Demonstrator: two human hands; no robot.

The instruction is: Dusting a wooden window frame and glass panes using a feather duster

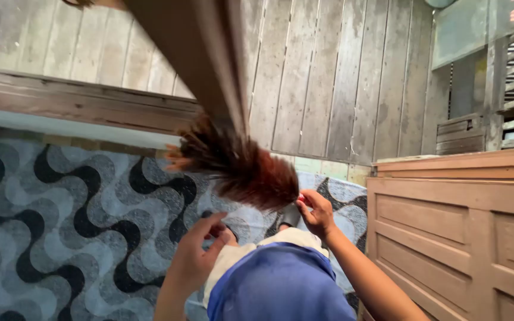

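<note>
Clearly the right hand [315, 213] pinches the feather duster [239, 166] by its base just above the fingertips, left hand [194, 255] spread empty below; feathers could pull loose if tugged.

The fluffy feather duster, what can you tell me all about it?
The feather duster is a bushy bunch of reddish-brown and dark feathers, blurred in the picture. It slants across the middle of the view, feather tips up-left against a wooden post, above the wavy grey-and-black floor. The right hand pinches its lower-right end with the fingertips. The left hand is open just below, not touching. Its handle is hidden.
</note>
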